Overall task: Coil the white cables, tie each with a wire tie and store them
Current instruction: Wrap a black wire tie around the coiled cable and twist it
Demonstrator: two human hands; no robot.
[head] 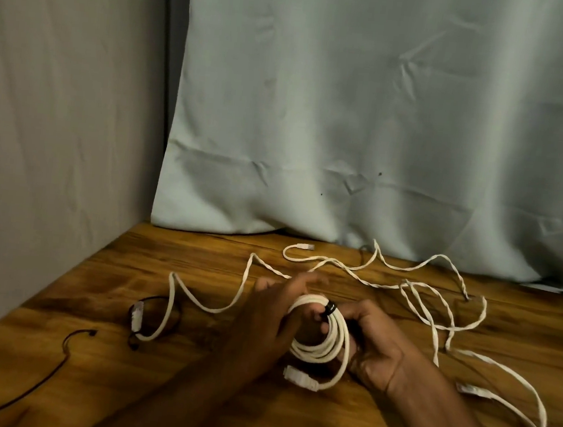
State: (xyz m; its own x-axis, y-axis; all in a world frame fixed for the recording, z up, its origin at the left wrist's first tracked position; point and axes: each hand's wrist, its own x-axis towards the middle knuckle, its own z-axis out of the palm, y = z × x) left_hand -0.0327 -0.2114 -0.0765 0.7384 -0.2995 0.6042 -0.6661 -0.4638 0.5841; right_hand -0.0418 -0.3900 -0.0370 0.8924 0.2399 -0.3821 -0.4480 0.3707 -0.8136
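Now both hands grip white coil (324, 341): left hand (263, 318) fingers curled through, right hand (372, 342) fingers pinching black tie (328, 308).

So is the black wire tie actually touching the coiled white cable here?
Touching. The head view shows the black wire tie wrapped around the top of the coiled white cable, with no gap, while the left hand and right hand hold the coil.

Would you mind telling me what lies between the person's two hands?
In the head view, the coiled white cable, ringed by a black tie, sits between left hand and right hand.
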